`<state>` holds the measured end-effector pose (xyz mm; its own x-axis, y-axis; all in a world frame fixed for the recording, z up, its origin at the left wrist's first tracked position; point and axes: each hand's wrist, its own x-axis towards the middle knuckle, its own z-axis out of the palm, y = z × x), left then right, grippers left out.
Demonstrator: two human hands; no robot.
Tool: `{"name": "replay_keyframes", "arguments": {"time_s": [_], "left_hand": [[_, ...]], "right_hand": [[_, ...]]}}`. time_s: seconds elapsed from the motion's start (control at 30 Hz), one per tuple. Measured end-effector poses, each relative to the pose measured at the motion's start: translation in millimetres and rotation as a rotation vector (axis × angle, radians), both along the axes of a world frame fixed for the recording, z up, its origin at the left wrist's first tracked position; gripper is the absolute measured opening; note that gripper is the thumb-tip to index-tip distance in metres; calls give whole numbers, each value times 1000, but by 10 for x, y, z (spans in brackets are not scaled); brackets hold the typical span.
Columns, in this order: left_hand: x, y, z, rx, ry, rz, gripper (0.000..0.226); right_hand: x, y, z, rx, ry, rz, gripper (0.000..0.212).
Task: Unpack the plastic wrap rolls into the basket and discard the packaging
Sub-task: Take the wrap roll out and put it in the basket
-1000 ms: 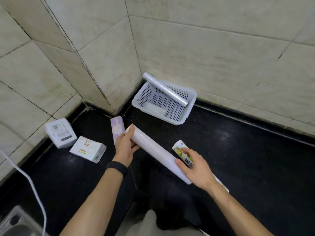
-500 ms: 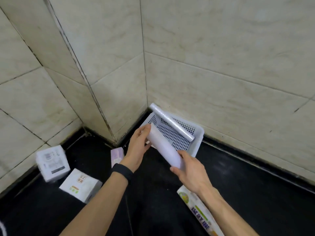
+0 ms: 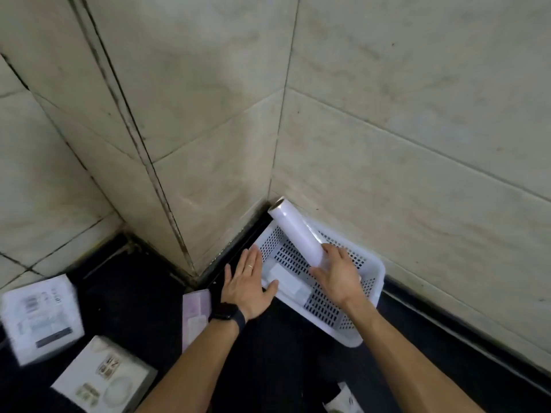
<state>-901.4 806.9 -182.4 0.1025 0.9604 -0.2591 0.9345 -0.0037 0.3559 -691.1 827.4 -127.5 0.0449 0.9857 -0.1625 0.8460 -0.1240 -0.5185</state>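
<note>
Right hand seats the second roll

Right hand (image 3: 338, 274) grips the plastic wrap roll's (image 3: 298, 234) near end, now lowered into the white perforated basket (image 3: 369, 289); a second ago it was still above the counter. Left hand (image 3: 247, 283), released and spread flat, steadies the rim. Empty packaging (image 3: 343, 400) awaits discarding.

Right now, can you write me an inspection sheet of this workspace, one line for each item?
Surface: black counter, in a tiled corner.
Job's things: white basket in the corner; plastic wrap roll leaning on its far rim; second roll behind it, mostly hidden.
Clutter: two white boxes at left; small purple box; packaging scrap at bottom edge.
Hands: left hand open, flat on the basket's near rim; right hand on the roll's lower end.
Cables: nothing seen.
Surroundings: beige wall tiles.
</note>
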Motion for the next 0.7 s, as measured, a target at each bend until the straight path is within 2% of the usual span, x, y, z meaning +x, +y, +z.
{"name": "replay_keyframes", "arguments": {"time_s": [0.1,0.17,0.27,0.37,0.57,0.7], "left_hand": [[-11,-48,-168,53,23,10,80],[-25,-70,-220,72,25,12,79],[-24,-80,-234,83,3,29,80],[-12,-61,-215,76,5,28,80],[-23,-29,-208,71,14,9,80],[-19,-14,-206,56,22,-4,80]], "right_hand": [[-28,82,-322,-25,-12,-21,60],[-33,141,-481,27,-48,-16,59],[-47,235,-552,127,-202,-1,57],[-63,260,-536,124,-331,-6,63],[41,276,-561,33,-209,22,66],[77,293,-557,-20,-244,33,74]]}}
